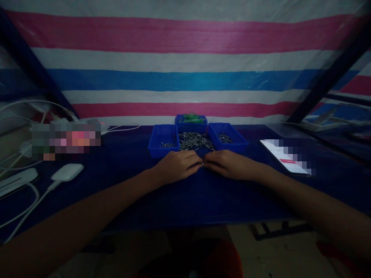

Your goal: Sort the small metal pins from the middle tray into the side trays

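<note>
My left hand (180, 165) and my right hand (225, 163) meet at the fingertips over the table, just in front of a heap of thin metal pieces (194, 141) that look like screws or pins. Both are closed in a pinch. A tiny shiny metal piece (203, 165) shows between the fingertips, mostly hidden, so its kind is unclear. Left of the heap stands a blue bin (162, 133) with a few similar pieces inside. Another blue bin (239, 143) on the right also holds some. Behind the heap, a third blue bin (179, 124) contains bright green items (191, 117).
On the dark blue table (197, 204), a phone (285, 158) with a lit screen lies to the right. A white charger (68, 172), cables and a partly blurred cluster occupy the left side. A striped plastic sheet (185, 81) hangs behind, between slanted dark posts (333, 73).
</note>
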Tool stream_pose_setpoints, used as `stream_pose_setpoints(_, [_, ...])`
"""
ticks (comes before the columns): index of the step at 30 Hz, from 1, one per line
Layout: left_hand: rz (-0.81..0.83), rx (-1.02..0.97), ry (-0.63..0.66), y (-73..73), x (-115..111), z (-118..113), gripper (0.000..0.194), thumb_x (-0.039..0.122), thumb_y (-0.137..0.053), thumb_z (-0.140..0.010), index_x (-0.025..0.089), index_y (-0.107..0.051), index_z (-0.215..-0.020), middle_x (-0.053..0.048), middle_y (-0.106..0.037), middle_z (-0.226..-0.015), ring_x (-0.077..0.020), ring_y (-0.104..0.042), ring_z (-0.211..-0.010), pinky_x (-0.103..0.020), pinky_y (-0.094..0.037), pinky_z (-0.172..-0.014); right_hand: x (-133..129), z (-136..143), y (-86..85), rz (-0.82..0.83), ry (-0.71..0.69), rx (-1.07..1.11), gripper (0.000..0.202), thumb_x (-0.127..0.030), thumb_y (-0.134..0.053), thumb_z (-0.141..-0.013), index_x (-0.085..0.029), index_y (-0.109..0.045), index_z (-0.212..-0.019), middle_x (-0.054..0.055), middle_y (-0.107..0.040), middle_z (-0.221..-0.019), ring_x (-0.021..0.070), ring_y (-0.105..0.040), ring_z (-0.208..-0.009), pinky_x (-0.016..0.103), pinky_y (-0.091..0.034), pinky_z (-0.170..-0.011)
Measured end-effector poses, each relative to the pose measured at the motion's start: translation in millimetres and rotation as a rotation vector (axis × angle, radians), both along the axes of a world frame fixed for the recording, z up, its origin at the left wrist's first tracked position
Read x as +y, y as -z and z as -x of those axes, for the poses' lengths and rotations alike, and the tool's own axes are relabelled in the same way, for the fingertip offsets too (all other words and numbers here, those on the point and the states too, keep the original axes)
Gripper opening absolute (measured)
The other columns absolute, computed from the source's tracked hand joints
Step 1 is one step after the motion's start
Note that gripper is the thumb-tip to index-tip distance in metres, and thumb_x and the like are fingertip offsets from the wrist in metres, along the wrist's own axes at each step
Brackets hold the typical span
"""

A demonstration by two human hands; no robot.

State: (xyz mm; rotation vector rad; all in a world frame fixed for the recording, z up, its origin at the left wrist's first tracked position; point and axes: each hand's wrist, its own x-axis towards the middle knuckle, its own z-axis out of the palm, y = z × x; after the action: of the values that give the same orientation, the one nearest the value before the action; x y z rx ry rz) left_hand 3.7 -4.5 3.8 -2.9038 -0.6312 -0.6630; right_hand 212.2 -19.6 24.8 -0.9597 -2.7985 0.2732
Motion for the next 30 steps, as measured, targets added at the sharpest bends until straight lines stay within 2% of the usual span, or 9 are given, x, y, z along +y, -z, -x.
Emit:
stream_pose_setpoints(9, [-0.088, 0.029, 0.098, 3.1, 3.5, 1.3, 0.025, 0.025, -0.036, -0.091, 0.016, -0.058, -0.099, -0.003, -0.063, -0.094, -0.0111, -0.056, -0.087, -0.024, -0.045, -0.077, -0.2, 0.8, 2.5, -0.005, -0.019, 0.003, 0.018, -0.024, -0.037, -0.089, -0.016, -0.051, -0.082, 0.001, -0.053, -0.072, 0.0101, -0.050, -0.063, 0.024, -0.037, -0.060])
stream_pose_setpoints(12, [-0.060, 0.037, 0.109, 2.9, 1.4, 1.0, 0.022, 0.024, -0.039, -0.089, 0.016, -0.058, -0.095, -0.003, -0.062, -0.093, -0.0112, -0.056, -0.088, -0.024, -0.044, -0.078, -0.3, 0.7, 1.7, 0.015, -0.026, 0.017, 0.018, -0.026, -0.038, -0.089, -0.016, -0.053, -0.084, 0.001, -0.054, -0.074, 0.0105, -0.051, -0.066, 0.024, -0.039, -0.061])
stream_pose_setpoints(17, [0.012, -0.001, 0.017, 1.6, -1.7, 0.2, 0.015, 0.022, -0.045, -0.079, 0.015, -0.055, -0.088, -0.002, -0.061, -0.084, -0.0115, -0.056, -0.080, -0.023, -0.044, -0.071, 0.6, -1.1, -0.9, 0.027, -0.014, 0.004, 0.017, -0.028, -0.042, -0.087, -0.016, -0.054, -0.086, 0.002, -0.057, -0.076, 0.0110, -0.053, -0.067, 0.024, -0.039, -0.062])
stream_pose_setpoints(21, [0.029, 0.038, -0.088, 2.6, 0.4, 0.4, 0.012, 0.025, -0.046, -0.080, 0.016, -0.054, -0.083, 0.000, -0.059, -0.071, -0.0110, -0.056, -0.066, -0.022, -0.042, -0.061, 0.1, -1.6, -3.2, 0.021, -0.012, 0.011, 0.017, -0.029, -0.043, -0.087, -0.017, -0.055, -0.090, 0.002, -0.058, -0.079, 0.0112, -0.055, -0.069, 0.024, -0.039, -0.062])
stream_pose_setpoints(30, [0.024, 0.101, -0.122, 6.8, 5.1, -0.2, 0.017, 0.029, -0.044, -0.086, 0.017, -0.055, -0.089, 0.000, -0.063, -0.080, -0.0134, -0.059, -0.075, -0.023, -0.043, -0.065, 2.0, -2.1, -1.3, -0.017, -0.010, -0.022, 0.019, -0.025, -0.038, -0.089, -0.016, -0.055, -0.091, 0.003, -0.058, -0.079, 0.0117, -0.055, -0.070, 0.025, -0.040, -0.065])
